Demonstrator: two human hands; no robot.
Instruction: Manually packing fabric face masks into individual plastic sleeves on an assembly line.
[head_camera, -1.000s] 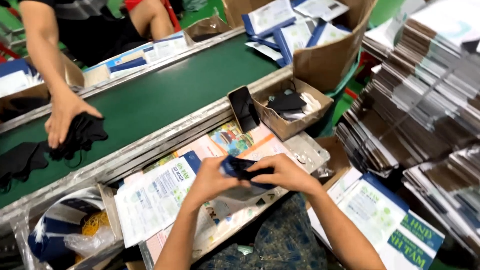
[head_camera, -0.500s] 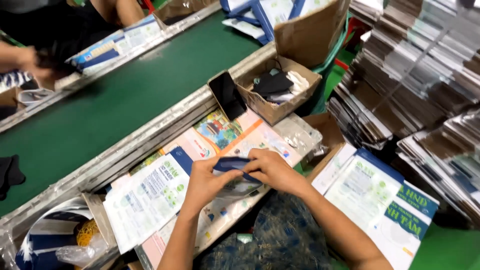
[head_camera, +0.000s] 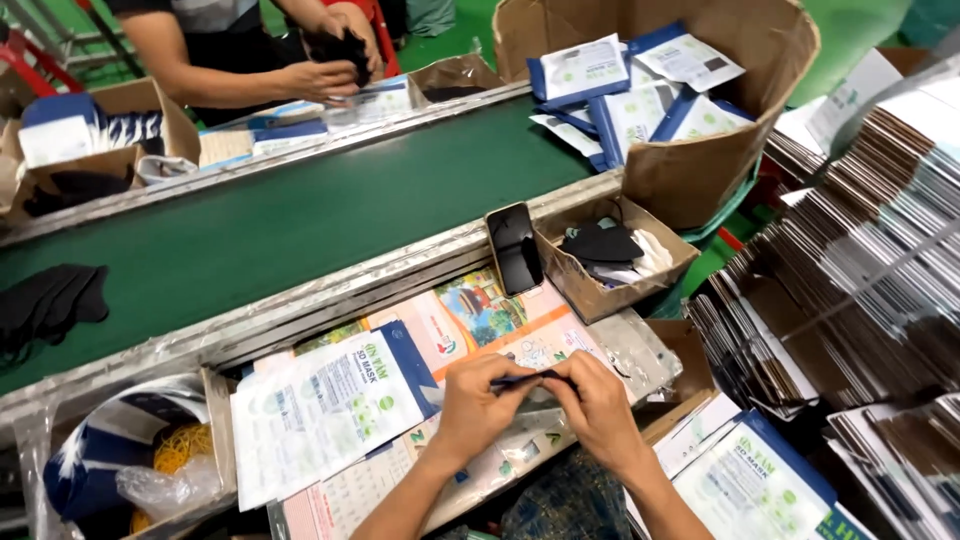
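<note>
From the hands' spot, the green conveyor belt (head_camera: 330, 215) lies open toward eleven o'clock, while a leaning phone (head_camera: 514, 248) and small cardboard box (head_camera: 620, 262) block one o'clock, flat carton stacks (head_camera: 850, 300) wall three o'clock, and a printed pouch (head_camera: 330, 405) lies at nine.

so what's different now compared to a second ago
The dark folded piece that showed broad between the left hand and right hand is now pressed into a thin strip, pinched at both ends. Across the green belt, the other person's hands have left the belt and now hold a dark piece up at their side. The phone, small box and packet stack lie as before.
</note>
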